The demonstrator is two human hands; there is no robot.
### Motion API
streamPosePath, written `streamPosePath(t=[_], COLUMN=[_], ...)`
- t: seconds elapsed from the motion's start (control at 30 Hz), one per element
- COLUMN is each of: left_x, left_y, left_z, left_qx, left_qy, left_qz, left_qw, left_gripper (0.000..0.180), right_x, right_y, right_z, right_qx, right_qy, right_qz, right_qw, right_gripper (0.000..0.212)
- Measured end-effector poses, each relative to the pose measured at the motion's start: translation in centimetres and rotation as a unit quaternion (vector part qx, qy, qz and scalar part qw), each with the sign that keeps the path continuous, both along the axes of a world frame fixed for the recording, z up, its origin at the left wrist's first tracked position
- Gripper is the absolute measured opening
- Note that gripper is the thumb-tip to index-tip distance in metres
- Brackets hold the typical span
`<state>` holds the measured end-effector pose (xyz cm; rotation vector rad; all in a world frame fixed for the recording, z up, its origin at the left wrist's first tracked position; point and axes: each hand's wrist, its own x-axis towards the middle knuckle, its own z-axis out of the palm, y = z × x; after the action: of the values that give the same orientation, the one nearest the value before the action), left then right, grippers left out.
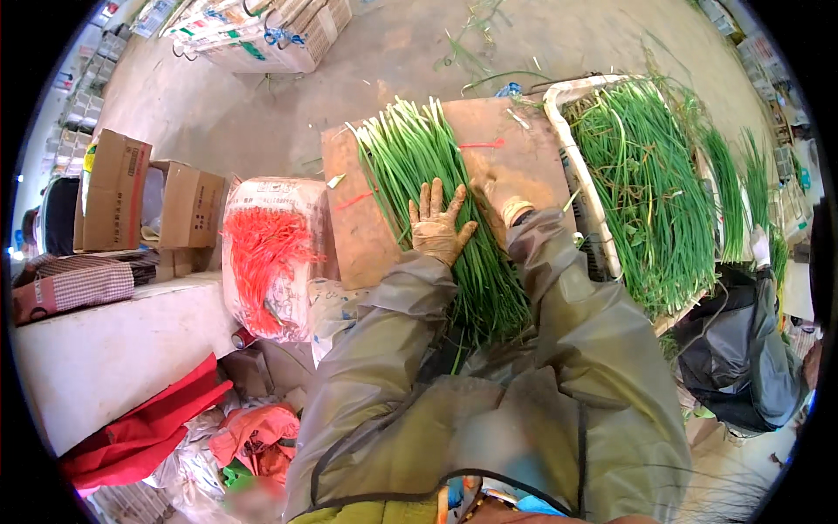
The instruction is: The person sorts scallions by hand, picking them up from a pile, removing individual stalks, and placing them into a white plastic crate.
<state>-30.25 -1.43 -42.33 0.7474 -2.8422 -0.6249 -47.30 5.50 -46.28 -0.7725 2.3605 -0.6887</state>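
Concrete floor point(401, 57) across the top, brown board point(358, 249) mid-frame — and lying on it, dead centre, the bundle of green stalks point(415, 153)! Left hand point(439, 230) spread flat on top; right hand point(499, 199) at the bundle's right side, finger pose blurred, can't tell. Looks like the evening-up step — next move probably calls for steady, gentle pressure near the red strands point(483, 144).

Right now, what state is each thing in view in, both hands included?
Green stalks: bunched on the brown board, no closed tie visible
Left hand: open, fingers spread, on the stalks
Right hand: beside the stalks, finger pose unclear
Red strips: loose, heaped on the pale sack
White-rimmed basket: full of greens
Cardboard box: top open
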Motion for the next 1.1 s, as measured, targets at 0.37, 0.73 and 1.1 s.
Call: streamPosePath(t=[0.37,0.73,1.1], left_x=[0.3,0.3,0.0], left_y=[-0.2,-0.2,-0.8], left_z=[-0.7,-1.6,-0.5], left_qx=[0.018,0.024,0.053], left_qy=[0.045,0.033,-0.095], left_qz=[0.020,0.019,-0.007], left_qw=[0.999,0.999,0.994], left_gripper=[0.069,0.070,0.061], right_x=[-3.1,-20.4,1.8], right_y=[-9.2,-16.1,-24.0], right_z=[10.5,21.2,9.3], right_qx=[-0.012,-0.520,-0.040], right_qy=[0.182,-0.217,0.175], right_qz=[0.086,-0.030,0.242], right_qw=[0.980,0.825,0.954], right_gripper=[0.025,0.027,0.023])
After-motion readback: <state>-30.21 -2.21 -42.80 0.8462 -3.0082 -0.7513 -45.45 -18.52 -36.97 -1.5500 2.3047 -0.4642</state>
